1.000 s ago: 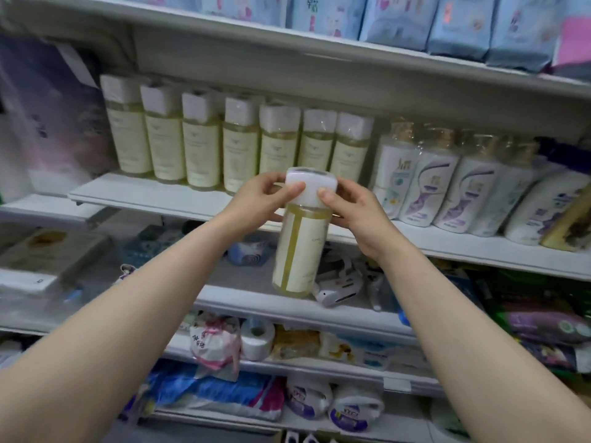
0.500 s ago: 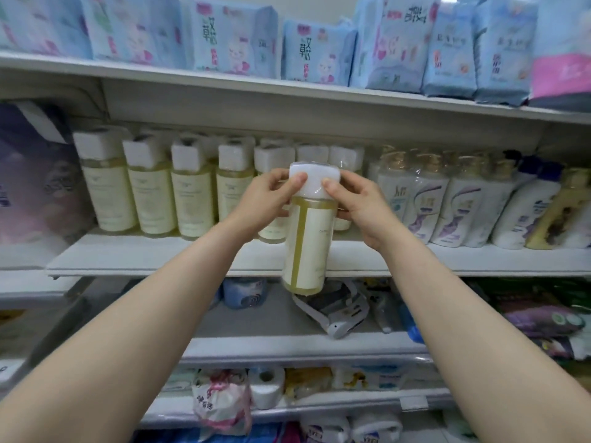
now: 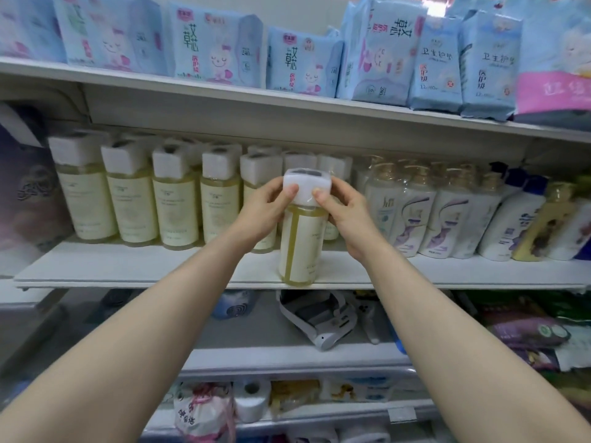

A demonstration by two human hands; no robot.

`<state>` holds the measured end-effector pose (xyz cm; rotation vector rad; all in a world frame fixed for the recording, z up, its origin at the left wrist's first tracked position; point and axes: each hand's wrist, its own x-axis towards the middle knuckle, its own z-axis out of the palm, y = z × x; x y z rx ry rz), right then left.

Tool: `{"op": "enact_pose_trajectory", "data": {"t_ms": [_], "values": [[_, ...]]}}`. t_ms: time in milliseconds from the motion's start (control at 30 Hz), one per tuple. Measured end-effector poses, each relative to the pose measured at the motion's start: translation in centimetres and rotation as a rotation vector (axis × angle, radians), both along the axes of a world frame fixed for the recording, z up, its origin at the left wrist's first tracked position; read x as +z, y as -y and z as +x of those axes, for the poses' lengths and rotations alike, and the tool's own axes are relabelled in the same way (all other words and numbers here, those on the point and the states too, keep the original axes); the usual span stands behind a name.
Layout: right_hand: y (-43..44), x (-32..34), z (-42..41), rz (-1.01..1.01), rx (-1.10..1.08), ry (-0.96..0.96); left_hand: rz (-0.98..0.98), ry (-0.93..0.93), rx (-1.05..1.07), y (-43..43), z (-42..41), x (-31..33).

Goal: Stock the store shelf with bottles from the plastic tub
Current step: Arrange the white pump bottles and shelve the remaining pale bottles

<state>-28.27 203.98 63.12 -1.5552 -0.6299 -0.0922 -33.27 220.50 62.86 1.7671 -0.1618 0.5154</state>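
A tall bottle (image 3: 300,244) of yellowish liquid with a cream label and a white square cap stands upright at the front edge of the white middle shelf (image 3: 144,266). My left hand (image 3: 267,212) and my right hand (image 3: 343,215) grip its cap from either side. Behind it, a row of several matching bottles (image 3: 174,203) lines the same shelf. The plastic tub is out of view.
White pump bottles with purple labels (image 3: 425,215) stand to the right on the same shelf. Blue packets (image 3: 217,43) fill the shelf above. Lower shelves hold a white device (image 3: 319,318), tissue rolls (image 3: 252,401) and bags.
The bottle has moved up and forward from below shelf level until its base is at the shelf's front edge. Both hands kept hold of the cap. The camera tilted upward.
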Motion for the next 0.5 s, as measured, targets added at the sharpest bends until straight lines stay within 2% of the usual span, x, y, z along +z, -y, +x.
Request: {"op": "enact_pose_trajectory", "data": {"t_ms": [200,367,500], "values": [[-0.4,-1.7,0.3,0.063,-0.034,-0.060,0.021,0.047,0.017,0.5,-0.3,-1.8],[-0.1,-4.1,0.2,0.049,-0.035,-0.153,0.052,-0.018,0.063,0.3,-0.5,-4.7],[0.4,-5.8,0.2,-0.001,0.014,-0.269,0.186,-0.026,0.199,1.1,-1.4,-7.1]]}}
